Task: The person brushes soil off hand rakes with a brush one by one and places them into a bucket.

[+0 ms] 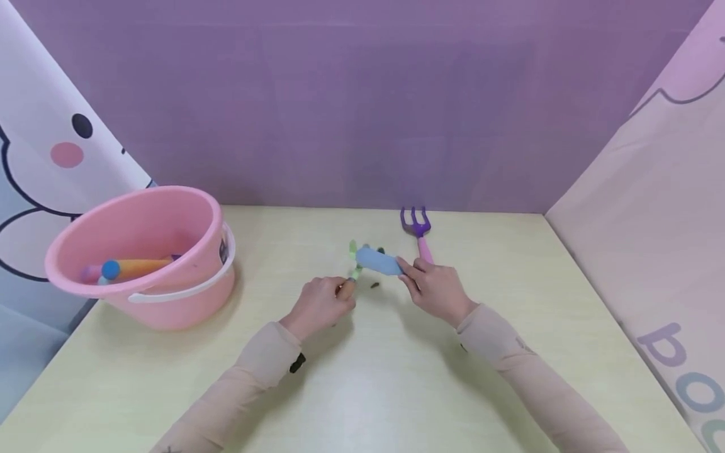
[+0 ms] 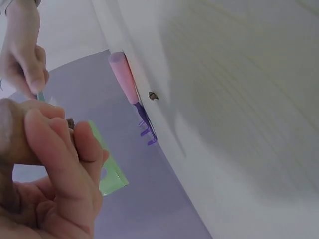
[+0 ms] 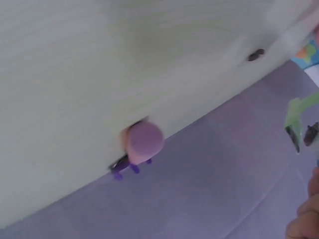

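Observation:
In the head view my left hand (image 1: pixel 323 303) grips a light green tool (image 1: pixel 356 272), its green end standing out past the fingertips. My right hand (image 1: pixel 438 294) pinches the near end of a flat light blue piece (image 1: pixel 378 261). That blue piece overlaps the green tool in the head view. The left wrist view has the curled fingers of the left hand in front of the green tool's wide flat end (image 2: pixel 113 174). A small dark bug-like piece (image 3: pixel 311 134) shows beside the green tool in the right wrist view. Another small dark piece (image 1: pixel 374 285) lies on the table just below the blue piece.
A toy hand fork (image 1: pixel 416 225), purple with a pink handle, lies by the table's back edge beyond my right hand. On the left stands a pink bucket (image 1: pixel 175 314) with a white handle and colourful things inside. Purple and printed panels enclose the table.

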`<state>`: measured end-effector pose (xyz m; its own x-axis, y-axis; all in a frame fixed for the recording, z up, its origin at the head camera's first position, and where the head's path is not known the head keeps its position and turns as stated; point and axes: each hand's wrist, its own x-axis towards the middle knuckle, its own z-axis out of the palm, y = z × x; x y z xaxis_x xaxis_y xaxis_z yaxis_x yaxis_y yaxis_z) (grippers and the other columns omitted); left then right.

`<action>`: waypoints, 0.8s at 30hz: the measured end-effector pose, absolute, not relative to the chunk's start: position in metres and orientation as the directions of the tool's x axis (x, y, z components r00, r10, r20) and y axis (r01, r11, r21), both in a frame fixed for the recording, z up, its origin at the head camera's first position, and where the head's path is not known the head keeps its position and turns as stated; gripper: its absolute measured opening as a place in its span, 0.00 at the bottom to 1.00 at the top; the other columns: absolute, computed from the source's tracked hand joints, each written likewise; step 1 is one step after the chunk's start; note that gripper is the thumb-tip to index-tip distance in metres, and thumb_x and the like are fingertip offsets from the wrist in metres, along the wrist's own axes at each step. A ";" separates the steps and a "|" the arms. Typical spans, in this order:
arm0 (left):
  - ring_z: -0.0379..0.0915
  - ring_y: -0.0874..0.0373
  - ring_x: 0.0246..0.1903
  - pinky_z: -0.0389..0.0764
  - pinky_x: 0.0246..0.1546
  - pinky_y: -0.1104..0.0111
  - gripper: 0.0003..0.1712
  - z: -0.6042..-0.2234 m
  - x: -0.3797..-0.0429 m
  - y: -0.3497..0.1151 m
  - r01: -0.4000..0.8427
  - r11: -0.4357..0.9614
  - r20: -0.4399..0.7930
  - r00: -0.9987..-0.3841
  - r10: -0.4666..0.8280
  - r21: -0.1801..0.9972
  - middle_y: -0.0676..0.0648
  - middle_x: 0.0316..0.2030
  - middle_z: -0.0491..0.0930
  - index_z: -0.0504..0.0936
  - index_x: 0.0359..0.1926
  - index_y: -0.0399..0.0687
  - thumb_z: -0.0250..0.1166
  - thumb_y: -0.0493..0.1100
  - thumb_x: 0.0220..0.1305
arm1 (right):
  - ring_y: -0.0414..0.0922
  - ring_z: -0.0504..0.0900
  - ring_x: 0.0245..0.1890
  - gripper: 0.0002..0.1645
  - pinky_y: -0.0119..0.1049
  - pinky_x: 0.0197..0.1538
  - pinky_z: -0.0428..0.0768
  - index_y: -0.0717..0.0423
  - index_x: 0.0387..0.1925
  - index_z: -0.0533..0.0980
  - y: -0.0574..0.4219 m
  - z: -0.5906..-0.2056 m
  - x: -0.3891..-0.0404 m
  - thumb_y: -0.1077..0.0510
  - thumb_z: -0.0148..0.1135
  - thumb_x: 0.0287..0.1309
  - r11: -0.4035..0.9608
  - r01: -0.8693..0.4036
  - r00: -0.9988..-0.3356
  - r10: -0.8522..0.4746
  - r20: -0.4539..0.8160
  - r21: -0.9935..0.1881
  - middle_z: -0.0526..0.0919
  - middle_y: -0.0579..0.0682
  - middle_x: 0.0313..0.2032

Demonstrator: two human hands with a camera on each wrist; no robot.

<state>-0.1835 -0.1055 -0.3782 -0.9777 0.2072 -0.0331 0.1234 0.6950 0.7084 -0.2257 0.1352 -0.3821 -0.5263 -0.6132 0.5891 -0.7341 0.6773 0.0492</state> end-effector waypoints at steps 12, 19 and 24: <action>0.72 0.60 0.12 0.68 0.15 0.70 0.13 -0.375 -0.177 -0.113 0.059 0.690 -0.079 -0.983 0.167 0.721 0.50 0.18 0.73 0.67 0.18 0.49 0.56 0.44 0.57 | 0.39 0.62 0.10 0.23 0.30 0.11 0.61 0.60 0.46 0.79 0.149 -0.394 -0.233 0.51 0.41 0.66 0.644 -0.713 -0.292 -0.632 0.718 0.277 0.71 0.50 0.19; 0.72 0.59 0.12 0.68 0.14 0.70 0.12 -0.371 -0.175 -0.112 0.053 0.670 -0.083 -0.982 0.169 0.740 0.50 0.18 0.72 0.69 0.20 0.49 0.56 0.45 0.57 | 0.41 0.66 0.09 0.21 0.30 0.10 0.61 0.60 0.45 0.79 0.145 -0.394 -0.234 0.54 0.42 0.67 0.664 -0.665 -0.229 -0.616 0.754 0.341 0.75 0.53 0.21; 0.71 0.60 0.11 0.70 0.13 0.69 0.06 -0.372 -0.174 -0.112 0.103 0.658 -0.016 -0.985 0.173 0.746 0.50 0.20 0.74 0.76 0.28 0.50 0.56 0.44 0.58 | 0.39 0.63 0.09 0.20 0.30 0.09 0.59 0.62 0.44 0.78 0.143 -0.393 -0.232 0.54 0.44 0.65 0.683 -0.663 -0.268 -0.599 0.755 0.307 0.75 0.54 0.22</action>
